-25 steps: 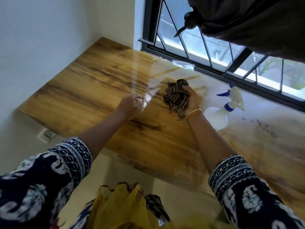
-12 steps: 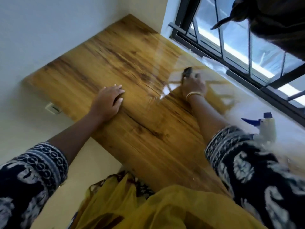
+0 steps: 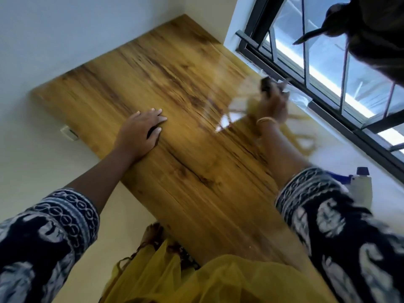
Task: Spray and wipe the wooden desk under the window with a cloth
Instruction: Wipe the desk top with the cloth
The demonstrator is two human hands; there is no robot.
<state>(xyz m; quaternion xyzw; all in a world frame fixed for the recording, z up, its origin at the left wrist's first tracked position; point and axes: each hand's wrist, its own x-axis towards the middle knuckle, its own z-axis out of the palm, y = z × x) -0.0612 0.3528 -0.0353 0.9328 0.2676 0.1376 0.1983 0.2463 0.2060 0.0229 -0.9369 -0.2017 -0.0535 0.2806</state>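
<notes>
The glossy wooden desk [image 3: 175,88] runs from the left wall to under the barred window. My right hand [image 3: 273,106] presses a dark striped cloth [image 3: 265,84] onto the desk close to the window frame; only a small end of the cloth shows past the fingers, and the hand is blurred. My left hand [image 3: 142,130] lies flat on the desk near its front edge, fingers slightly apart, holding nothing. A white spray bottle with a blue nozzle [image 3: 361,186] stands on the desk at the right, partly hidden behind my right sleeve.
The black window frame with bars [image 3: 323,99] borders the desk's far side. White walls close off the left end and corner. A wall socket [image 3: 68,133] sits below the desk's left edge. A dark tied curtain [image 3: 371,29] hangs at the top right.
My right hand has pushed the cloth farther back toward the window frame. My left hand opened flat and stayed on the desk. The view swung left, so the bottle sits lower right.
</notes>
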